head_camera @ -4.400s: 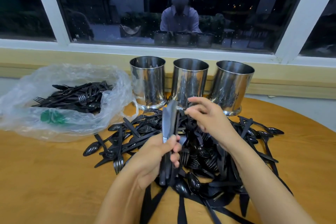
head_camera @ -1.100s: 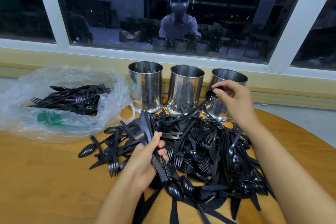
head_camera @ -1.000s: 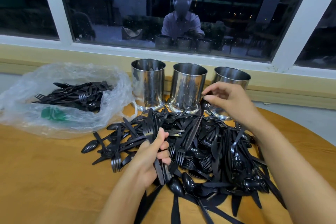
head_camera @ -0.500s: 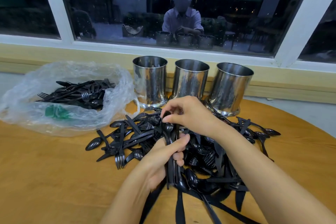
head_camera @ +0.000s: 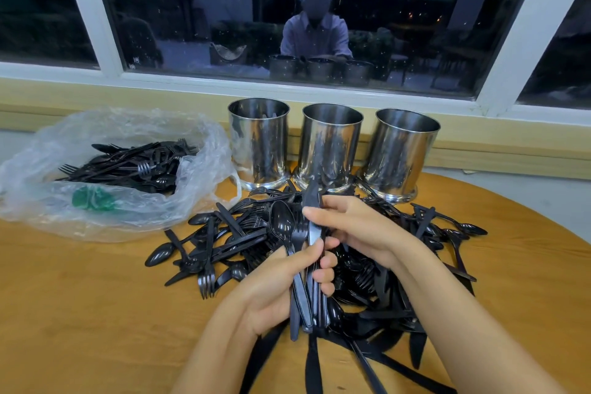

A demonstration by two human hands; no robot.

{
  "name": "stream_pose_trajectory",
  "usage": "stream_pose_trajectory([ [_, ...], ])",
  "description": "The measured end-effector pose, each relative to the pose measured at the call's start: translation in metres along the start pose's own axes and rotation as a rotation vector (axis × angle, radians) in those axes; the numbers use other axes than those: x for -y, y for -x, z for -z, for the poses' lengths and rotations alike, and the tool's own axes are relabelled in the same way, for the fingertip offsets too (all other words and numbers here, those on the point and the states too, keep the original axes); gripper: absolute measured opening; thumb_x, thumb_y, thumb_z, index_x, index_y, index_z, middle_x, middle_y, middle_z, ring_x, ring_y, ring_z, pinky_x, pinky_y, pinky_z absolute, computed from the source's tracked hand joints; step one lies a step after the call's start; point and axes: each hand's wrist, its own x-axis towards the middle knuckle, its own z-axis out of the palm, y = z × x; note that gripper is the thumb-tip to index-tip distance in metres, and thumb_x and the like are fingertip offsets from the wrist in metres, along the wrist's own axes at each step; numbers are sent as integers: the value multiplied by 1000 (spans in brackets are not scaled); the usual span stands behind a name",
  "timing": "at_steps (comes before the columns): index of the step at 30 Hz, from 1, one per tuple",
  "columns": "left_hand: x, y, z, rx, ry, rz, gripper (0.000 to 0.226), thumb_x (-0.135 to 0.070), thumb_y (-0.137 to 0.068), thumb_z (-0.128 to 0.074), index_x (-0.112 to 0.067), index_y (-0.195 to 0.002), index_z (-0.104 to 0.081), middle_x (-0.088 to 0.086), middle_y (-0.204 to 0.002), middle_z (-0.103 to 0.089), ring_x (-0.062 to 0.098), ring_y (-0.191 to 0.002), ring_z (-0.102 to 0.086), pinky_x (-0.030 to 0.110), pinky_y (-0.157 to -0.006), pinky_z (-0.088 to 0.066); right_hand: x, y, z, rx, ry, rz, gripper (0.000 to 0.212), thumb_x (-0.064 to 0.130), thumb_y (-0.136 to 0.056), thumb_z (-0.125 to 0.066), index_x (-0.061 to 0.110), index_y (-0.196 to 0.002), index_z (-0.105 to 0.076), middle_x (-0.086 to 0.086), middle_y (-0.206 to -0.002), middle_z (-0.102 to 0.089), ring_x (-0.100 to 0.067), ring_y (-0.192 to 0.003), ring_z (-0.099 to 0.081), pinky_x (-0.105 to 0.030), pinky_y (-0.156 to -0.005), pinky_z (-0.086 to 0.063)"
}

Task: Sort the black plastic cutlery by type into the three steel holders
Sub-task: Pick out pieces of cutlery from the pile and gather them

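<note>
My left hand grips an upright bunch of black cutlery holding a spoon, a fork and a knife. My right hand pinches the knife in that bunch near its blade. Under both hands a loose pile of black plastic cutlery spreads over the wooden table. Behind the pile stand three steel holders in a row: left, middle, right. A few black handles show inside the left holder.
A clear plastic bag with more black forks and spoons lies at the left. A window sill and dark glass run behind the holders. The table's curved edge is at the right.
My right hand came back from the right holder to the bunch in my left hand. It now pinches the knife there, and the bunch stands more upright.
</note>
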Motion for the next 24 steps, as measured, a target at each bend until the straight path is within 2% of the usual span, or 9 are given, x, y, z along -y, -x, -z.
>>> stream_pose_trajectory([
  [2, 2, 0, -1, -4, -37, 4, 26, -16, -96, -57, 1, -115, -59, 5, -78, -50, 12, -62, -48, 25, -62, -48, -2, 0, -4, 8, 41, 50, 25, 28, -87, -70, 11, -104, -65, 6, -66, -63, -7, -48, -43, -17, -53, -39],
  [5, 4, -2, -4, -82, -115, -30, 27, -20, -92, -59, 2, -108, -62, 7, -80, -57, 12, -62, -52, 25, -62, -50, -2, 1, -11, -95, 85, 131, 14, 21, -90, -68, 9, -94, -62, 4, -61, -58, -8, -43, -43, -17, -43, -37],
  [7, 5, -2, -6, -134, -182, -54, 28, -24, -89, -60, 0, -101, -65, 7, -78, -62, 13, -63, -53, 25, -62, -51, -2, 1, -12, -136, 68, 180, 12, 16, -90, -68, 6, -95, -62, 3, -66, -59, -2, -44, -50, -15, -44, -40],
  [11, 7, -2, -9, -147, -260, -78, 28, -26, -89, -60, 0, -97, -64, 6, -75, -63, 14, -64, -55, 25, -64, -52, -4, 1, -10, -146, 122, 209, 8, 14, -87, -70, 10, -92, -64, 7, -70, -62, -7, -66, -58, -18, -63, -49],
  [13, 7, -2, -10, -152, -261, -89, 29, -26, -87, -61, 1, -98, -66, 8, -81, -65, 15, -67, -59, 26, -66, -53, -4, 2, -10, -139, 123, 209, 9, 13, -87, -70, 9, -92, -64, 8, -67, -62, -12, -64, -57, -22, -61, -48],
  [16, 6, -2, -8, -192, -296, -103, 34, -28, -87, -61, -1, -105, -70, 13, -93, -72, 21, -79, -69, 31, -75, -59, -3, 3, -7, -184, 135, 233, 6, 12, -87, -70, 10, -90, -64, 6, -67, -61, -2, -55, -55, -13, -53, -43],
  [18, 6, -1, -6, -200, -334, -104, 31, -27, -89, -59, -4, -107, -69, 13, -96, -73, 25, -85, -71, 37, -81, -60, -3, 2, -4, -223, 123, 253, 5, 13, -86, -71, 13, -86, -65, 5, -69, -62, -4, -60, -58, -19, -55, -48],
  [21, 5, -1, -6, -187, -347, -121, 27, -22, -88, -62, -4, -107, -64, 11, -90, -70, 21, -69, -62, 36, -72, -57, -8, -1, -5, -295, 61, 257, 6, 14, -86, -71, 16, -84, -66, 0, -75, -66, -12, -70, -63, -33, -67, -55],
  [24, 5, -3, -5, -182, -347, -162, 33, -19, -89, -59, -1, -116, -59, 5, -76, -60, 13, -58, -47, 27, -58, -48, -10, -1, -10, -285, -20, 265, 8, 18, -88, -69, 13, -93, -66, 0, -79, -67, -5, -64, -60, -16, -52, -46],
])
